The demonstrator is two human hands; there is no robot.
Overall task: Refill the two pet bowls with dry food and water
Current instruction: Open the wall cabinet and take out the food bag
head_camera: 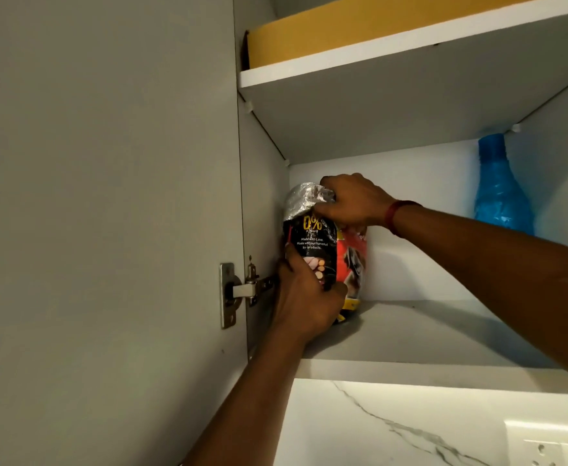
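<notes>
A black, red and yellow pet food bag (319, 243) with a crumpled silver top stands at the left end of the lower cupboard shelf (410, 334). My right hand (353, 201) grips the folded top of the bag from the right. My left hand (306, 294) holds the bag's lower part from the front left, fingers curled around it. A blue plastic bottle (499, 190) stands at the back right of the same shelf. The pet bowls are out of view.
The open cupboard door (107, 196) stands at the left, with a metal hinge (238, 294) beside my left hand. A yellow-lined upper shelf (376, 52) is overhead. Below the cupboard lie a marble-patterned wall (376, 428) and a wall socket (544, 445).
</notes>
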